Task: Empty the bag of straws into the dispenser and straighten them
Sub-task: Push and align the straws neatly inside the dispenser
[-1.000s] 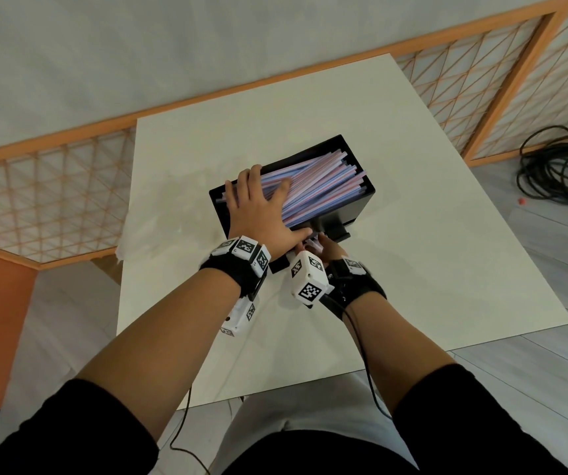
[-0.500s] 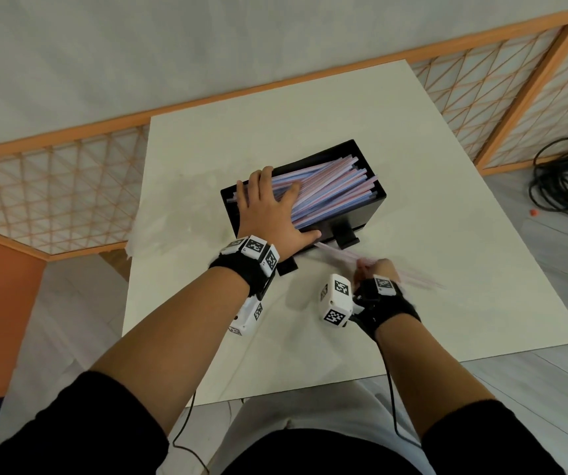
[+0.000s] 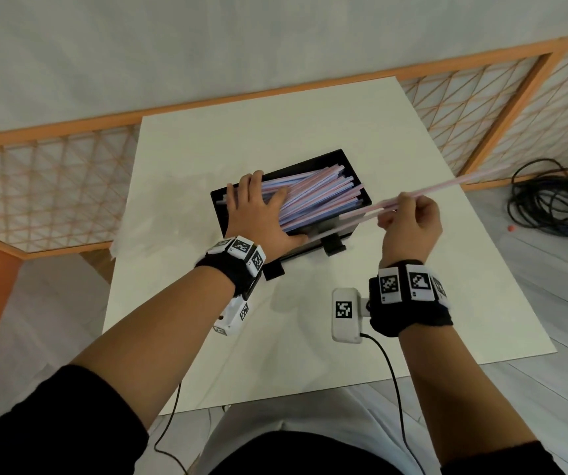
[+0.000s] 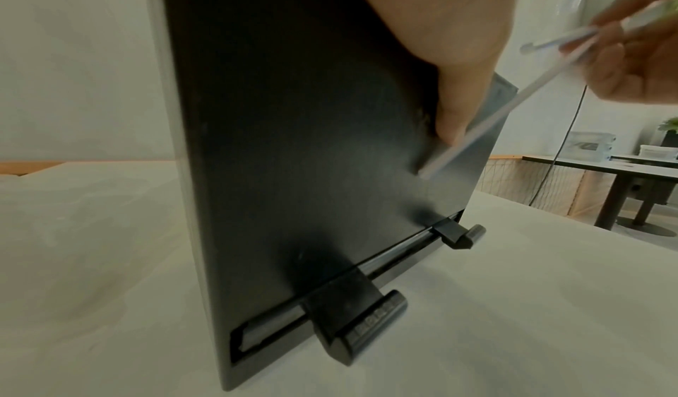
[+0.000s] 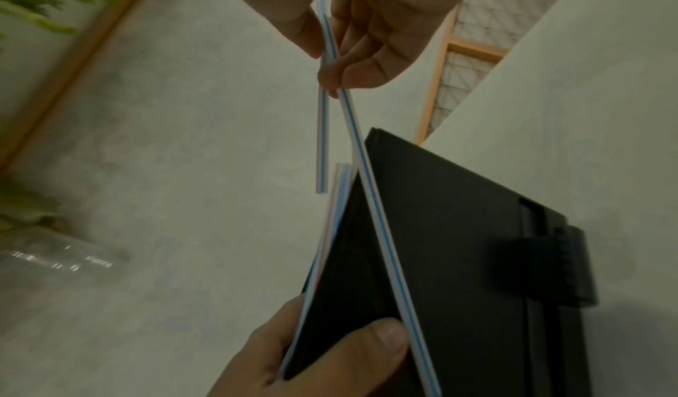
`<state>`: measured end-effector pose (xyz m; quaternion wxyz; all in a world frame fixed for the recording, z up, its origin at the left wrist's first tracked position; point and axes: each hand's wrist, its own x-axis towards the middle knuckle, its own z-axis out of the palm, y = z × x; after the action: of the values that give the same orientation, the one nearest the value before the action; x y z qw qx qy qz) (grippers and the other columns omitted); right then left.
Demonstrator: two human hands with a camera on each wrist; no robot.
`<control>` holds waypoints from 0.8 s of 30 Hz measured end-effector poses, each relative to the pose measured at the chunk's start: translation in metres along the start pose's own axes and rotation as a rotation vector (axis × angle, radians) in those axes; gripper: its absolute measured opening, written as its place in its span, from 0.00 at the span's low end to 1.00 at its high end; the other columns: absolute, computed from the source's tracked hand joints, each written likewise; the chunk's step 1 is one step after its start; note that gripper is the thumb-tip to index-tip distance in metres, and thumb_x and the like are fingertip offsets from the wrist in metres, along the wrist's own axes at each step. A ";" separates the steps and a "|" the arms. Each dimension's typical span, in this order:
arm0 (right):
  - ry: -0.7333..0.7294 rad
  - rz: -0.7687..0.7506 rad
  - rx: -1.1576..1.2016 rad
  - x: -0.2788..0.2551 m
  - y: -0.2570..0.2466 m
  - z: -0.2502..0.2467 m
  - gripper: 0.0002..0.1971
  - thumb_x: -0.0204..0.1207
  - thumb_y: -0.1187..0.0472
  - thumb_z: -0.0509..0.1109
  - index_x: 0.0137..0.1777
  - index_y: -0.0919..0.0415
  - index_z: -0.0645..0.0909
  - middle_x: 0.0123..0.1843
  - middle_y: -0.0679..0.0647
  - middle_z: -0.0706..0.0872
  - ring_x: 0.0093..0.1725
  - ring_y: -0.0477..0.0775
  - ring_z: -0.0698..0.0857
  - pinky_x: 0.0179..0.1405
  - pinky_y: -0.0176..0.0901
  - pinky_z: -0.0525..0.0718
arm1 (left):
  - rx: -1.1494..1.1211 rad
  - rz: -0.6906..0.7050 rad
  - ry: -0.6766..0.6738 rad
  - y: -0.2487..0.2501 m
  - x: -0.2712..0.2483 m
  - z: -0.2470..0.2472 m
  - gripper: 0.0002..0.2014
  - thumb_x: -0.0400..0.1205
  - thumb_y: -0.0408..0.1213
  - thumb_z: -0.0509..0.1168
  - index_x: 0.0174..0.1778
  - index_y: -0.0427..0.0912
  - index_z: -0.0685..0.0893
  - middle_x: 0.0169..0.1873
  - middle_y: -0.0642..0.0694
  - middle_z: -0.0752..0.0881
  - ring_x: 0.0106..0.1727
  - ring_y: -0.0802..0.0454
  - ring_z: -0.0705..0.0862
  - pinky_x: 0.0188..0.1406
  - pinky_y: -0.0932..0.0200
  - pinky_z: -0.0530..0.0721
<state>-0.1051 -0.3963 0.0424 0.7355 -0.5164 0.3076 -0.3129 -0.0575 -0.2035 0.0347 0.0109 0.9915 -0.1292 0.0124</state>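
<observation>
1. Under the left hand (image 3: pixel 258 214), flat with spread fingers, straws (image 3: pixel 320 197) lie in the black dispenser (image 3: pixel 340 234).
2. Right hand (image 3: pixel 409 224) pinches loose straws (image 3: pixel 447 185), just beside the dispenser.

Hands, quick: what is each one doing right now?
Left hand: open, flat on the straws in the dispenser.
Right hand: pinching a few loose straws.

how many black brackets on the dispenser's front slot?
2. Near bracket sits toward the slot's left end, far bracket at its right end, both along the dispenser bottom. None seems hidden.
</observation>
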 end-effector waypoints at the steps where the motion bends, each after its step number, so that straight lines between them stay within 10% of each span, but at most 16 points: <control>1: -0.037 -0.016 -0.006 -0.003 -0.004 0.004 0.11 0.77 0.68 0.63 0.34 0.57 0.72 0.27 0.53 0.77 0.21 0.47 0.74 0.27 0.40 0.76 | -0.001 0.004 0.005 0.000 -0.001 0.000 0.47 0.64 0.74 0.63 0.78 0.55 0.64 0.81 0.37 0.54 0.81 0.36 0.51 0.80 0.34 0.43; 24: -0.226 -0.234 0.070 -0.007 -0.061 0.048 0.09 0.78 0.68 0.60 0.39 0.55 0.69 0.31 0.54 0.79 0.22 0.49 0.80 0.30 0.43 0.82 | -0.130 -0.014 0.063 0.002 -0.007 -0.001 0.62 0.60 0.72 0.68 0.81 0.49 0.40 0.80 0.43 0.58 0.82 0.41 0.54 0.81 0.35 0.48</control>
<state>-0.0808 -0.3795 0.1144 0.7414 -0.5546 0.1496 -0.3469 -0.0645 -0.2038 0.0359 0.0793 0.9887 -0.1226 0.0352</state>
